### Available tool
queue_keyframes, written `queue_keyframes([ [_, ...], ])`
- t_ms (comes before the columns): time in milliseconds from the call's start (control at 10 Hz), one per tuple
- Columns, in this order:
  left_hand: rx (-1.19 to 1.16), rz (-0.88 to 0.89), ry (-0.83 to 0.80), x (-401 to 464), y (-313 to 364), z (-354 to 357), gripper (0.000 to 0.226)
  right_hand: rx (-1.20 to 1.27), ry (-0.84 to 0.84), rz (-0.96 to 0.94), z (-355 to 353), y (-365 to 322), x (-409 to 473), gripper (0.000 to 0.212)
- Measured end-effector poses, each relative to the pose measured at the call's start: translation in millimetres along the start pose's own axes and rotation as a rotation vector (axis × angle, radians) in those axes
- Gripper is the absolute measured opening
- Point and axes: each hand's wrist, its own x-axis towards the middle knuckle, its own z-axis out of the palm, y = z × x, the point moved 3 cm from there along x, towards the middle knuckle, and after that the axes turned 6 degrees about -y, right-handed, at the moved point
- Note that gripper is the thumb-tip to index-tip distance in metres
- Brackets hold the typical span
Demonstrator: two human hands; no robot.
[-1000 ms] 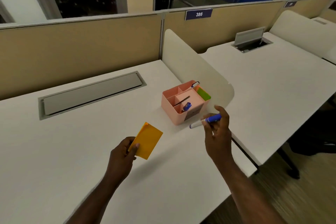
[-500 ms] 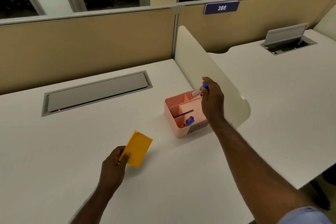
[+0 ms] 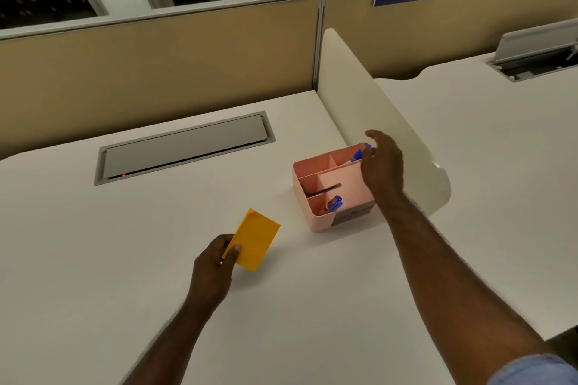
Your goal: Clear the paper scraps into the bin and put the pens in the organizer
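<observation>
A pink organizer [image 3: 305, 216] stands on the white desk [image 3: 125, 259] beside the low divider. My right hand [image 3: 383, 166] hovers over its back right corner with the thumb lifted away from the fingers. A blue marker [image 3: 358, 154] leans in the back compartment, its end at my fingertips. A dark pen [image 3: 325, 190] lies in the middle compartment and a blue pen [image 3: 334, 205] stands in the front one. My left hand [image 3: 214, 266] pinches an orange paper scrap [image 3: 255, 239] just above the desk, left of the organizer.
A grey cable hatch [image 3: 184, 147] is set into the desk at the back. A cream divider [image 3: 375, 109] separates this desk from the neighbouring one [image 3: 500, 166]. Tan partition walls run behind. No bin is in view.
My right hand carried the blue marker from the desk's front up over the organizer and lowered it into the back compartment, then the thumb lifted off. The left hand kept the orange scrap.
</observation>
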Motion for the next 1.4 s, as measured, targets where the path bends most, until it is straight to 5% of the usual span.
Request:
queue_keyframes([
  [100,0.004,0.02,-0.003,1.5,4.8,2.5,0.013,0.049,0.107,-0.145,-10.4,-19.6,-23.3,0.024],
  [200,-0.026,0.064,-0.025,1.7,13.6,6.3,0.019,0.117,-0.023,-0.436,-6.0,-62.2,-73.0,0.023],
  [400,-0.077,0.138,-0.037,3.5,31.3,10.4,0.014,-0.418,-0.735,-0.476,35.8,-85.8,-114.8,0.048],
  [500,-0.107,0.182,-0.022,6.1,37.2,19.4,0.016,-0.3,-0.702,-0.469,26.9,-74.3,-111.1,0.035],
  [600,-0.019,0.152,0.013,13.8,16.2,13.4,0.041,-0.027,-0.444,-0.417,6.4,-72.8,-102.4,0.031],
  [700,0.197,0.053,0.024,22.8,-16.1,1.9,0.073,0.152,-0.024,-0.325,-24.0,-62.7,-87.3,0.028],
  [800,0.475,-0.177,-0.044,29.6,-56.4,-6.2,0.096,0.018,0.32,-0.167,-57.2,-29.5,-64.2,0.028],
  [1200,0.564,-0.368,-0.193,12.8,-90.0,-15.7,0.111,-0.456,0.034,0.054,-32.2,17.8,-51.1,0.032],
  [1400,0.562,-0.332,-0.215,10.7,-87.1,-30.1,0.112,-0.415,0.073,0.098,-38.2,10.6,-43.4,0.025],
])
